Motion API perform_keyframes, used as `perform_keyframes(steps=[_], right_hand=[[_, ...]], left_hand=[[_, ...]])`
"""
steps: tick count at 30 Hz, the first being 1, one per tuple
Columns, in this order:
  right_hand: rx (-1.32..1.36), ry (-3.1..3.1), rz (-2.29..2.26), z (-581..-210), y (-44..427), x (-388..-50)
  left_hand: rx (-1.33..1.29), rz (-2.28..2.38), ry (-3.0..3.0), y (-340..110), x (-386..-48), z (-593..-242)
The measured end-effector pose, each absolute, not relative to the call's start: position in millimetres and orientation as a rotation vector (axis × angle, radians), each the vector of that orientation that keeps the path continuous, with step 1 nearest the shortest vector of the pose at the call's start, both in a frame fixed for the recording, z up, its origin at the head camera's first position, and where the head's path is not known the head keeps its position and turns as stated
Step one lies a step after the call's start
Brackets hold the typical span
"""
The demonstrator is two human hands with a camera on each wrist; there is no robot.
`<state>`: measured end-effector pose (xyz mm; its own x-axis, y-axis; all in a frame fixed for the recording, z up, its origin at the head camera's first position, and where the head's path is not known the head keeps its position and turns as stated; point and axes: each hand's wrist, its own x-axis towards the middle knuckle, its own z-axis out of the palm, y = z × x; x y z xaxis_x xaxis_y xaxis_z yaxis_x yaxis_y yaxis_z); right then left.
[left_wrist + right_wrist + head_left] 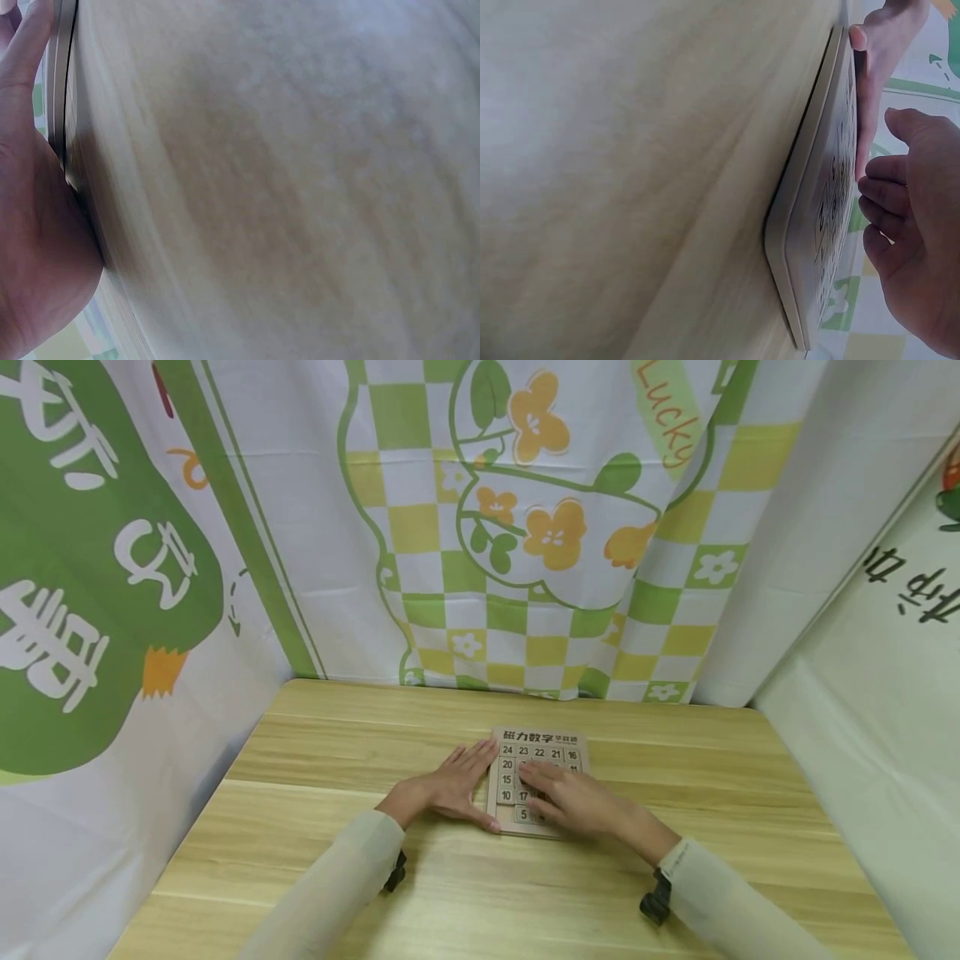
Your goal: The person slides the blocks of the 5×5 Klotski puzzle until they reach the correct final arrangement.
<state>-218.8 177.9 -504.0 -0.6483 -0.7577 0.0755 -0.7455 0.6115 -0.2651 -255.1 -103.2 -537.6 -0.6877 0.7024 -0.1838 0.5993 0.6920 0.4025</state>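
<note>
A flat wooden number sliding puzzle [517, 832] lies on the table, its number tiles [522, 751] set in rows. In the bottom row a gap shows left of tile 5 [523, 814]. My left hand [452, 789] rests along the puzzle's left side, fingers stretched toward the upper edge and thumb on the lower left corner. Above the tiles, my right hand [576, 799] has its fingertips at the middle ones, hiding several numbers. In the right wrist view its fingers are slightly bent over the puzzle [799, 232] and hold nothing. The left wrist view shows the left palm [41, 247] beside the puzzle's edge.
The light wooden table [300, 752] extends around the puzzle. Behind it hangs a white cloth [540, 652] with green and yellow checks and flowers. More printed cloth [180, 727] hangs at the left, and a white one [862, 735] at the right.
</note>
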Motion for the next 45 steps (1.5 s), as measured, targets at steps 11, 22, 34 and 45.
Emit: perform_keyframes(steps=[11, 22, 34, 45], right_hand=[[-1.281, 2.795, -0.414, -509, 167, -238], [-1.239, 2.797, -0.419, -516, 163, -249], [-1.247, 2.787, -0.338, -512, 162, -239], [-1.297, 2.798, -0.354, -512, 162, -229]], left_hand=[[1.01, 0.409, 2.583, -102, -255, -540], [1.026, 0.431, 2.576, -102, -254, -540], [1.029, 0.435, 2.573, -103, -254, -538], [1.014, 0.421, 2.593, -102, -253, -535]])
